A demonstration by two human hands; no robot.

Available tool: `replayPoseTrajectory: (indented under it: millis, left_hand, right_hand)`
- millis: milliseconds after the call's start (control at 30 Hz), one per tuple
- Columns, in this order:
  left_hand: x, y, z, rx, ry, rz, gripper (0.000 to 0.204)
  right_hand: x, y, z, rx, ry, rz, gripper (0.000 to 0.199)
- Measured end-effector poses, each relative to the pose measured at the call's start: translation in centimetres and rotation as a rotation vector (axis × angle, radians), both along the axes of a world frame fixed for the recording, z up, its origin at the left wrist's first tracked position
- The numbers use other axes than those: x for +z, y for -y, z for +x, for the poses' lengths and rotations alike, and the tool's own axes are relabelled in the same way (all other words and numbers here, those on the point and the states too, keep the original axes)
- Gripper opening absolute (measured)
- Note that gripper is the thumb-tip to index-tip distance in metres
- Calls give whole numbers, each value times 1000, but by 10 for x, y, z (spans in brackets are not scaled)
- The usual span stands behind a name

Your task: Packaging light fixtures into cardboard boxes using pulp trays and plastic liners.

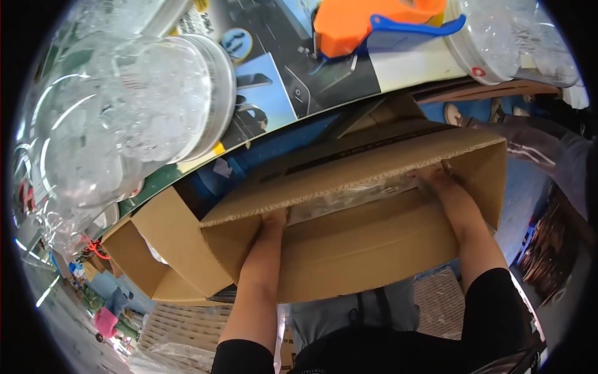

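An open brown cardboard box (367,246) stands in front of me with its flaps raised. Both my arms reach down into it. My left hand (275,217) is inside near the left end, its fingers hidden by the far flap. Near the right end is my right hand (434,175), partly behind that same flap, with its fingers mostly out of sight. Between the hands lies clear plastic (355,196), wrapping or a packed item; I cannot make out which. Whether either hand grips it does not show.
A table (336,78) edges the box's far side. On it stand stacked clear plastic containers (162,93) at left, an orange-and-blue tape dispenser (355,28), and more clear containers (498,40) at right. Another open carton (171,237) sits left. A person's legs (548,146) show at right.
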State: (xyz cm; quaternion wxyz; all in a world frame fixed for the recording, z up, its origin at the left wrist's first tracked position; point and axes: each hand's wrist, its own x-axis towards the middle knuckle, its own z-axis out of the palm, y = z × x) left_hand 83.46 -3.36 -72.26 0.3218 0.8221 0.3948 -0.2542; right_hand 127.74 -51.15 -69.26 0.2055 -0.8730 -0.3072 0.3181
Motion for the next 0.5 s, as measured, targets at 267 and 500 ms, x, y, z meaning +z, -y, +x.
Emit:
replayPoseTrajectory:
  millis: [267,500]
  left_hand:
    - [83,12,30,-664,3,466,40]
    - [158,-6,47,-723,-224,71,38]
  right_hand:
    - [37,-56,-34,774,473,-425,56]
    - [186,-236,-59,922,-132,-681,32]
